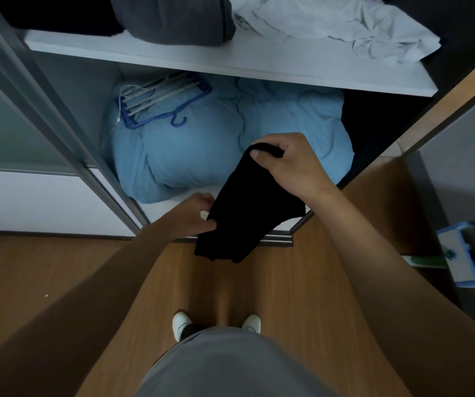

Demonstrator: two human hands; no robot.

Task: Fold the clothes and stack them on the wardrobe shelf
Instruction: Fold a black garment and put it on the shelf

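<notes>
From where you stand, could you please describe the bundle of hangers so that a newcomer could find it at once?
Look into the open wardrobe, below the white shelf, where a light blue duvet fills the lower compartment. The hangers lie on the duvet's rear left part. They are the only hard item there: a dark blue hook and frame with pale bars among soft fabrics.

Right hand [290, 164]: centre of frame, grips top of black garment [245, 207].
Left hand [199, 214]: lower, pinches garment's left edge.
White shelf [173, 57]: top of frame, bears grey bundle [173, 18] and crumpled white cloth [345, 21].
Blue bedding [202, 144]: below shelf, with hangers [159, 101] on it.
</notes>
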